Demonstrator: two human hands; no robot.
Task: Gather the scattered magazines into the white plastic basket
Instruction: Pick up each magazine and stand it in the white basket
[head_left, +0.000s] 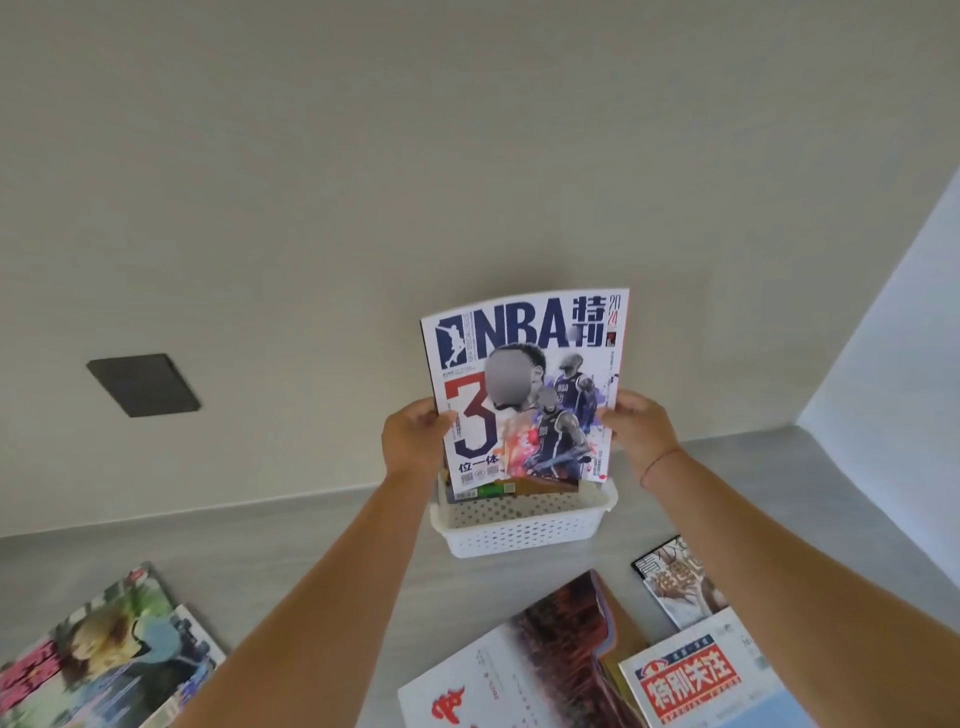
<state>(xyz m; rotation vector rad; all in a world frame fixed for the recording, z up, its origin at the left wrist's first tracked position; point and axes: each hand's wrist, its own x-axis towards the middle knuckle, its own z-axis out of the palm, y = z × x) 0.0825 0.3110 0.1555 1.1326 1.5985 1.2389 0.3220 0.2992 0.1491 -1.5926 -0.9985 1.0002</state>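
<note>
An NBA magazine (524, 384) with a white cover and a big red "3" stands upright, its lower edge inside the white plastic basket (524, 530). My left hand (415, 441) grips its left edge and my right hand (641, 428) grips its right edge. The perforated basket sits on the grey surface against the wall, and other magazines (501, 488) show inside it behind the front wall. Scattered magazines lie nearer to me: colourful ones (98, 660) at the lower left, a white and reddish one (524, 670) in the middle, one with red characters (696, 680) at the lower right.
A small black-and-white magazine (675, 582) lies right of the basket, partly under my right forearm. A dark square plate (143, 384) is set in the beige wall at the left. A pale wall (893, 332) closes the corner on the right.
</note>
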